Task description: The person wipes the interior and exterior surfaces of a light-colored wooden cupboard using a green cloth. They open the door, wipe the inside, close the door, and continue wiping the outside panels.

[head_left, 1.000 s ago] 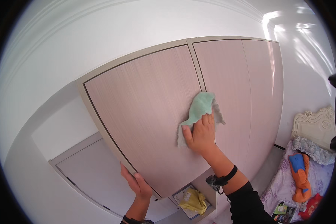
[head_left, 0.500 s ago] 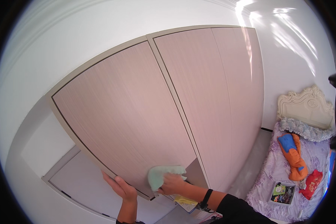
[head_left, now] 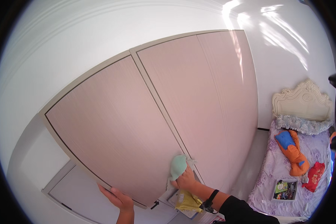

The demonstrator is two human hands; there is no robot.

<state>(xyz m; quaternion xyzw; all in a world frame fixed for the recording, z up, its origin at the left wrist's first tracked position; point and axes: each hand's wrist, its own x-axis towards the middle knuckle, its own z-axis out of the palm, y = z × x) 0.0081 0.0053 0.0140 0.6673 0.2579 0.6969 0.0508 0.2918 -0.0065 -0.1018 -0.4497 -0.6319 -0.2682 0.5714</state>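
My right hand (head_left: 186,180) is closed on a pale green cloth (head_left: 179,166), pressed to the lower right corner of a pink wood-grain cabinet panel (head_left: 112,119). The cloth is bunched, and its edge reaches the beige upright strip (head_left: 157,106) between this panel and the wider pink panels (head_left: 190,89). Against the panel's lower left edge rests my left hand (head_left: 118,198), fingers stretched out and thumb apart, with nothing visible in it. A yellow crumpled item (head_left: 189,202) lies below my right wrist, partly covered by the arm.
A pale door (head_left: 89,186) with a dark handle (head_left: 155,205) stands beyond the cabinet's lower edge. On the right is a bed with a carved cream headboard (head_left: 300,102), a ruffled pillow (head_left: 304,125), orange-and-blue clothing (head_left: 293,155), a red packet (head_left: 314,176) and a box of small items (head_left: 285,189).
My right hand has moved the cloth rightward and slightly up, to the strip between the panels. My left hand stays at the panel's edge. The view has shifted slightly.
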